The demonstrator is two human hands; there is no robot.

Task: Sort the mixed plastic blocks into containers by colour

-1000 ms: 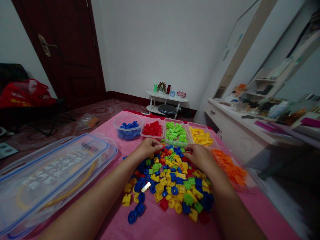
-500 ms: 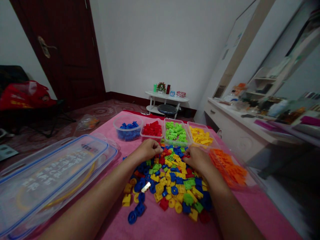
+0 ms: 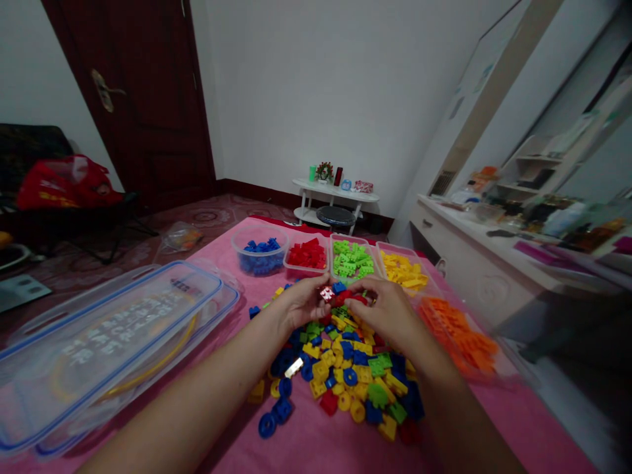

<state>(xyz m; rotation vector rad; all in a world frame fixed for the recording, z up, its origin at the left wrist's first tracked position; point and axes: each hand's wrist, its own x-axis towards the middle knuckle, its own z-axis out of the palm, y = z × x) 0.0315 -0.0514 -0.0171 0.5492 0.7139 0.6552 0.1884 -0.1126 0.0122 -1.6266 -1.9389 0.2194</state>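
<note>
The head camera looks forward and down, from above and behind the fingers (image 3: 371, 287). Beyond them it takes in the wall (image 3: 316, 85)

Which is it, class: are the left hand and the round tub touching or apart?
Apart; the head view shows pink cloth between left hand and round tub.

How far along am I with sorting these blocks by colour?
Partway, it seems. Already grouped, each colour in its own clear container: blue blocks, red blocks, green blocks, yellow blocks and orange blocks. In hand: small red pieces between your left hand and right hand. Left to do: the sizeable mixed pile on the pink cloth.
</note>
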